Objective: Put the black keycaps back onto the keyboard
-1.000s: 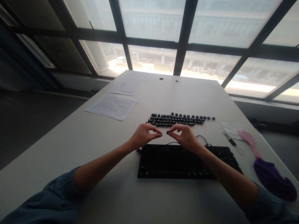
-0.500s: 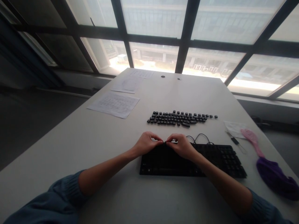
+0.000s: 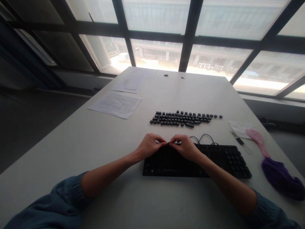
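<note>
**Fine fingertip work, far edge, left of middle**

Holding left hand (image 3: 148,145) and right hand (image 3: 187,147) in narrow thumb-to-forefinger pinches, closed together on a tiny black piece (image 3: 168,143), probably a keycap. Located at the far edge of a black, rectangular plastic keyboard (image 3: 178,167); impossible to tell whether touching it or just above.

Step in hand, by judgement: handling one small part with the fingertips. Next move, by judgement: calling for a light, steady pinch and careful control of tilt.

Beyond, on the smooth white counter (image 3: 114,140): rows of loose black plastic keycaps (image 3: 181,119), well apart from the fingertips. At far left: printed white papers (image 3: 116,105). At right: a slim tool with black grip and wire loop (image 3: 240,141), a flat whitish sheet (image 3: 235,128), a purple, fluffy-looking duster with pink handle (image 3: 282,179).

In the way: a thin, black, looping cable (image 3: 206,134) near the right hand; a bare right forearm (image 3: 226,175) crossing the keyboard and hiding part of it. Too dark over the main field to make out detail.
</note>
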The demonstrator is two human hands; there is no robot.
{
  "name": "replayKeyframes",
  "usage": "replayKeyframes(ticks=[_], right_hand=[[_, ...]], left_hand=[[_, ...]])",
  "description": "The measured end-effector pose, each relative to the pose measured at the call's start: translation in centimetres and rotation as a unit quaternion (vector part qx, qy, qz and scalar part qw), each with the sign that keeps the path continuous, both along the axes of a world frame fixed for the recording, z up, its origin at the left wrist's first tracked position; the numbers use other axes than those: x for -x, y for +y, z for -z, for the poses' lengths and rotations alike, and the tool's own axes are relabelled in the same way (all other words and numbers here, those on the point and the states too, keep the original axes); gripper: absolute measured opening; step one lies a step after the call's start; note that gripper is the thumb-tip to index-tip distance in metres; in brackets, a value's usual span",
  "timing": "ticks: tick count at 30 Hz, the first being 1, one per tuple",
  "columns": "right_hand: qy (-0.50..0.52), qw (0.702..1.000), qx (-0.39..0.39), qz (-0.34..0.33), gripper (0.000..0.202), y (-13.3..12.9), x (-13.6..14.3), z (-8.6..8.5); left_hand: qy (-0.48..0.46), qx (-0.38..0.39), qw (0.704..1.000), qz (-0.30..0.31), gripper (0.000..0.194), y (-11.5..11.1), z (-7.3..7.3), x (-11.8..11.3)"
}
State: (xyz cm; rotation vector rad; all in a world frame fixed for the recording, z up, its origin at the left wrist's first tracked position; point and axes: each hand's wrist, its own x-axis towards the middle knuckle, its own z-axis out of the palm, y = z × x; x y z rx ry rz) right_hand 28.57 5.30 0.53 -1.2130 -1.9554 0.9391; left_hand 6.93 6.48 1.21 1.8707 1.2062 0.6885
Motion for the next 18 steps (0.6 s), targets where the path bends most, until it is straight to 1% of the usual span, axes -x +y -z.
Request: replayKeyframes(ticks=[8, 12, 18], right_hand=[[0.008, 1.000, -0.010, -0.010, 0.010, -0.06, -0.04, 0.45], [0.011, 1.000, -0.009, -0.022, 0.011, -0.11, -0.09, 0.41], [-0.021, 0.998, -0.055, -0.029, 0.014, -0.39, 0.00, 0.08]], left_hand=[[0.019, -0.049, 0.999, -0.001, 0.011, -0.27, 0.07, -0.02], [0.028, -0.053, 0.998, 0.001, 0.011, -0.32, -0.10, -0.03], [0.051, -0.084, 0.995, 0.011, 0.011, -0.42, -0.32, -0.08]])
